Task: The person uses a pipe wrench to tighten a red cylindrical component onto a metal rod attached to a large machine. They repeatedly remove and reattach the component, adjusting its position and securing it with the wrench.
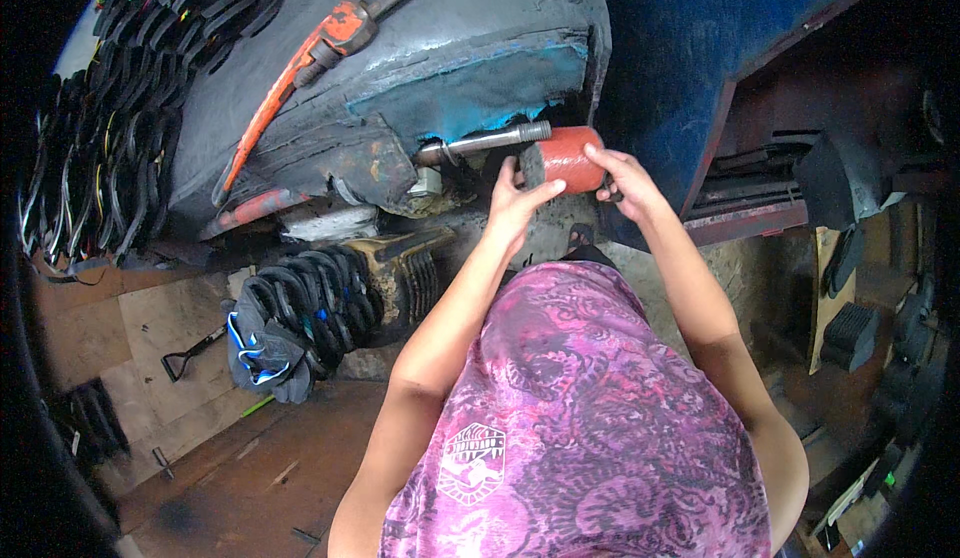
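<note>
Both hands are closed around a short red cylinder (573, 161) with a shiny wrapped side and a rough dark grey end face. My left hand (515, 201) grips its left end, with the thumb along the lower edge. My right hand (628, 180) holds the right end, thumb on top and fingers curled underneath. Just beyond the cylinder, a bare metal shaft (490, 141) with a threaded tip sticks out of the machine housing; the cylinder seems to be off it, though their exact gap cannot be judged. An orange pipe wrench (305, 70) lies on the grey housing (480, 18).
Stacks of black curved sole-like pieces (110, 148) rise at the far left. Another bundle of dark pieces (315, 308) stands below the machine. A dark blue panel (665, 58) with a reddish edge stands to the right. Brown boards (160, 328) cover the floor at left.
</note>
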The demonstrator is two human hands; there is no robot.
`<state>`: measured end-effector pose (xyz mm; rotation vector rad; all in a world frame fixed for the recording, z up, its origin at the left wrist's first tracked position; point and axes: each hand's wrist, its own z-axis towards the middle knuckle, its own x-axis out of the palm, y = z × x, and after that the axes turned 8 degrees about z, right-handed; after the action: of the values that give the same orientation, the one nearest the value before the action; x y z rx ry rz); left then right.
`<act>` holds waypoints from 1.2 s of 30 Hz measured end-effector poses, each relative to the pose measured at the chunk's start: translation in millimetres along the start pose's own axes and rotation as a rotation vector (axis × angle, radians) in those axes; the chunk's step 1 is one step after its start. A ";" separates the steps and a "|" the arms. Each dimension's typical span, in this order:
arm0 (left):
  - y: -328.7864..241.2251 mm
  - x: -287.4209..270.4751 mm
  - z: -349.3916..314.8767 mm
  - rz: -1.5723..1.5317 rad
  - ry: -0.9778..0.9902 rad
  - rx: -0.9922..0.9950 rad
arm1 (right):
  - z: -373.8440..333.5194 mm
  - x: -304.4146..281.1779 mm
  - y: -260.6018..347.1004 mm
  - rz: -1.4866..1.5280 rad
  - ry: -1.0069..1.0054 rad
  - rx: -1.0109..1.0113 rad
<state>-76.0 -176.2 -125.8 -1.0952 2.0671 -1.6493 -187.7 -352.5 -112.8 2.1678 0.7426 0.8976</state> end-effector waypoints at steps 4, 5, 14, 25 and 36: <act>-5.7 30.0 22.0 -0.145 -0.021 -0.003 | 1.1 -16.4 20.3 0.007 -0.071 -0.040; -5.8 36.1 22.9 -0.150 -0.028 0.020 | -0.9 -18.3 23.6 0.028 -0.092 -0.040; -28.1 43.5 13.3 -0.320 -0.078 0.235 | -25.7 10.9 47.0 0.010 -0.081 -0.131; -37.0 41.4 3.3 -0.469 -0.258 0.004 | -36.4 53.6 72.5 -0.219 -0.148 -0.188; -59.9 -29.4 -18.4 -0.556 -0.467 0.043 | -39.7 43.1 -2.0 0.255 -0.093 0.102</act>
<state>-44.9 -146.2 -71.7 -1.9458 1.5011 -1.4385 -192.5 -306.8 -76.4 2.4159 0.4825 0.8949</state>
